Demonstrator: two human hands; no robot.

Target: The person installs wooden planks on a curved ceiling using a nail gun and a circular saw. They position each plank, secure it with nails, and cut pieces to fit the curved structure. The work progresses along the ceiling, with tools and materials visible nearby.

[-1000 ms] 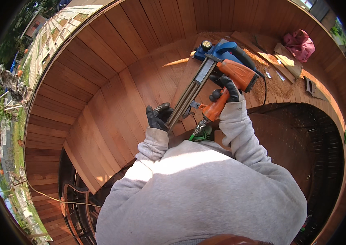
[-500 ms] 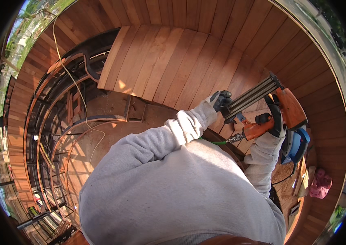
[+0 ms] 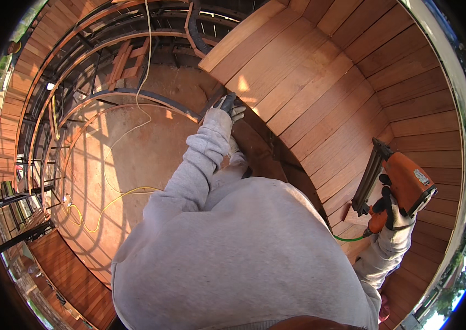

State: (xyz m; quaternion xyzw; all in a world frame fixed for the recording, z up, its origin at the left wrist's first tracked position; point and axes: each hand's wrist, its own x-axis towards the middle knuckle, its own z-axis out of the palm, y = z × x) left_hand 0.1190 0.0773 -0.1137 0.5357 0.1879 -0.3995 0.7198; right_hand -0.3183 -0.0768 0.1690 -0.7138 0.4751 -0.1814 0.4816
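Observation:
My right hand [image 3: 389, 204], in a dark glove, is wrapped around the grip of an orange nail gun [image 3: 407, 175]. The tool's long dark magazine [image 3: 367, 175] slants beside the curved wooden bench, and a green air hose [image 3: 349, 239] leads from its handle. My left hand [image 3: 233, 108], gloved as well, reaches forward with its fingers partly spread and no tool in it. It is beside the dark bench frame [image 3: 210, 105], near the front edge of the seat planks [image 3: 293, 77]; whether it touches the frame I cannot tell.
A plank-clad backrest [image 3: 422, 104] curves around the right. Bare curved metal framing [image 3: 90, 99] stands at the left above a reddish-brown floor [image 3: 139, 137]. A pale cord [image 3: 146, 77] crosses it, with a yellow hose [image 3: 100, 220] lower down. A pink cloth [image 3: 384, 308] lies at lower right.
My left hand has left the nail gun's magazine and moved left to the bench frame. My right hand has carried the nail gun lower and to the right. The view has turned.

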